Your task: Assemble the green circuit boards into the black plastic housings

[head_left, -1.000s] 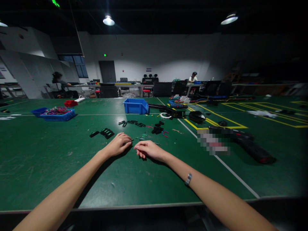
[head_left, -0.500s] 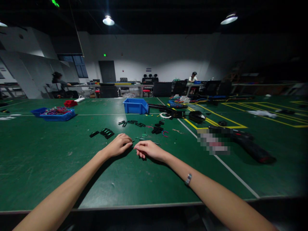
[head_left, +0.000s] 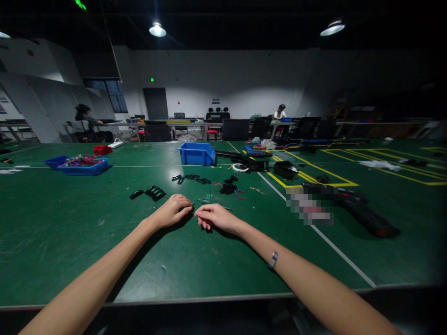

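Observation:
My left hand (head_left: 174, 209) lies palm down on the green table, its fingers bent together and thumb drawn in. Any small part in its fingertips is too small to make out. Close beside it, my right hand (head_left: 217, 217) is closed with thumb against forefinger; what it may pinch is hidden. Just behind the right hand lies a thin tool with a dark handle (head_left: 207, 202), partly covered. Tiny green pieces (head_left: 210, 195) are scattered beyond the hands. Black parts with green inside (head_left: 155, 192) sit in a row past my left hand.
Black rectangular frames (head_left: 197, 178), a blue bin (head_left: 196, 154) and a white ring (head_left: 240, 167) lie farther back. A blue tray (head_left: 85, 170) of colourful pieces is at left. On the right rests a black power tool (head_left: 363, 209). Two people are at far tables.

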`<state>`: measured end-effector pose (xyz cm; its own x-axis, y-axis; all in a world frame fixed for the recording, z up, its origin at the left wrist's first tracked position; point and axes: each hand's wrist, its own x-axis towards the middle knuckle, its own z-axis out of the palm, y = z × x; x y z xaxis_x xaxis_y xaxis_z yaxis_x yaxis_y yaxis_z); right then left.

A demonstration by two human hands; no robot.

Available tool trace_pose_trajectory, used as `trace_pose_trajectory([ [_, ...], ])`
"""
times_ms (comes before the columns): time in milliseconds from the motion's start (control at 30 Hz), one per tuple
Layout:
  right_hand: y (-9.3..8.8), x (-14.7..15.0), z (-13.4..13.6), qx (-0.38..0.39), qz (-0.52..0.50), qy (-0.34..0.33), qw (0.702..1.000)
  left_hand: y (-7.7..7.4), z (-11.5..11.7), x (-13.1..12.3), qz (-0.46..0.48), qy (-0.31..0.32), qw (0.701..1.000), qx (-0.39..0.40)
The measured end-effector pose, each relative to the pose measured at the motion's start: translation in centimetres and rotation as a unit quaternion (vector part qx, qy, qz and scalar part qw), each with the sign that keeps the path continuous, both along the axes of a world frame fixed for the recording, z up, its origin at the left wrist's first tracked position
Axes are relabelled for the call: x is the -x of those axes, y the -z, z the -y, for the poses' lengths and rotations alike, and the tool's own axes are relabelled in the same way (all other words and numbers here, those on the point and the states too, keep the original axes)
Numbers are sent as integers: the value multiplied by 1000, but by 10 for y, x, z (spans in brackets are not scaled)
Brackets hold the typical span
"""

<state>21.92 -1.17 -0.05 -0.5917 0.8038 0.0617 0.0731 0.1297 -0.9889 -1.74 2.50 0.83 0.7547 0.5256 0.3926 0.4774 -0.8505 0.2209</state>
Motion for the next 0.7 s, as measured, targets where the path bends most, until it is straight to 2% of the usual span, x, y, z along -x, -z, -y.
trace_pose_trajectory([
  [333, -2, 2, 3, 17, -6, 10, 1000, 0, 0, -1, 6, -2, 1000, 1],
  [400, -4, 2, 1, 27, -31, 40, 998, 1, -1, 0, 4, -2, 1000, 0],
  [467, -8, -3, -3, 22, -71, 101, 992, 3, -2, 0, 5, -5, 1000, -1],
  [567, -16, -19, -15, -60, -97, 222, 968, 3, -2, 1, 9, -13, 1000, 0],
  [600, -18, -27, -19, -105, -74, 264, 956, 2, -1, 1, 9, -15, 1000, 1],
  [667, -20, -43, -27, -217, 9, 349, 912, 1, 0, 2, 5, -15, 1000, 0],
  [700, -19, -51, -31, -266, 60, 367, 889, 0, 0, 2, 4, -15, 1000, -1],
])
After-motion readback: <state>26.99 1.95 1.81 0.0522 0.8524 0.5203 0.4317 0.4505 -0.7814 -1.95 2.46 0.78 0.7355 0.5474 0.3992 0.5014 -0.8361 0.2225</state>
